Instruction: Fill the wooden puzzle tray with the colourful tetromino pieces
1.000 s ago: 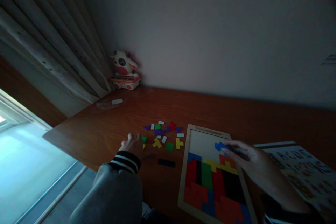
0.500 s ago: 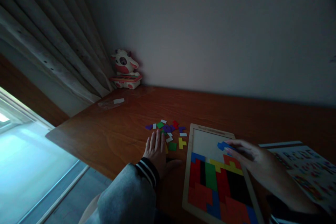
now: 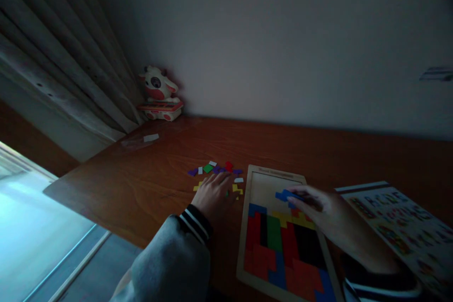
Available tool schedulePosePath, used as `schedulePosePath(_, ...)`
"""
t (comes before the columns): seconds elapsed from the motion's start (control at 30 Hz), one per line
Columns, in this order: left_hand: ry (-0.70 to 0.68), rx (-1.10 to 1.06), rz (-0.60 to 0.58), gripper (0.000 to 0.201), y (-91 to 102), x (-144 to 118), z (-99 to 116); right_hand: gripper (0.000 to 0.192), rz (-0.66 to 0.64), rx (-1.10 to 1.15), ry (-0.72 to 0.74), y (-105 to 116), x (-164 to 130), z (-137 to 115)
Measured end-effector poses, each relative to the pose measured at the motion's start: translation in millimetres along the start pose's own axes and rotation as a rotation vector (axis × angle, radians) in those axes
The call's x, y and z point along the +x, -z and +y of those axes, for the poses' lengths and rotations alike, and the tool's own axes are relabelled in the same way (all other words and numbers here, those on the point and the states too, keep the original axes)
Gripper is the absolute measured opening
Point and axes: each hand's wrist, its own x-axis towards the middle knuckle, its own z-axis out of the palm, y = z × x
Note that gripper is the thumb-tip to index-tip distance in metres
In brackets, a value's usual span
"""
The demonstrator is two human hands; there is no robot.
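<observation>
Blue puzzle piece (image 3: 285, 195) — pinched in the right hand's (image 3: 318, 212) fingers, long axis lying left to right — hovers over the wooden tray's (image 3: 264, 172) bare far end, while the left hand (image 3: 214, 193) rests open-fingered on loose pieces (image 3: 212, 167) on the tabletop (image 3: 148, 184).

Lighting: dim overall, underexposed. Source: cold blue-white daylight from the window (image 3: 31, 226), far out beyond the left hand (image 3: 214, 193); that pane is overexposed. Wall (image 3: 283, 42) above both hands grey, darkening toward the upper corners. Wooden desk (image 3: 148, 184) carries a faint sheen near the curtain (image 3: 60, 71). Shadow: heavy below both wrists. Blur: right hand (image 3: 320, 210) and blue puzzle piece (image 3: 286, 195) soft; printed letter board (image 3: 399, 226) smeared. Distortion: wide-angle bending at edges.
</observation>
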Motion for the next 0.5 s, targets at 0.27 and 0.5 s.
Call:
schedulePosePath(0.27,-0.286,-0.149,0.008,0.036,-21.2,1,23,0.022,-0.063,0.052,0.021,-13,1,-10)
schedulePosePath(0.5,-0.131,-0.549,0.041,0.029,-18.3,3,43,0.023,-0.138,0.166,0.026,-15,-1,-20)
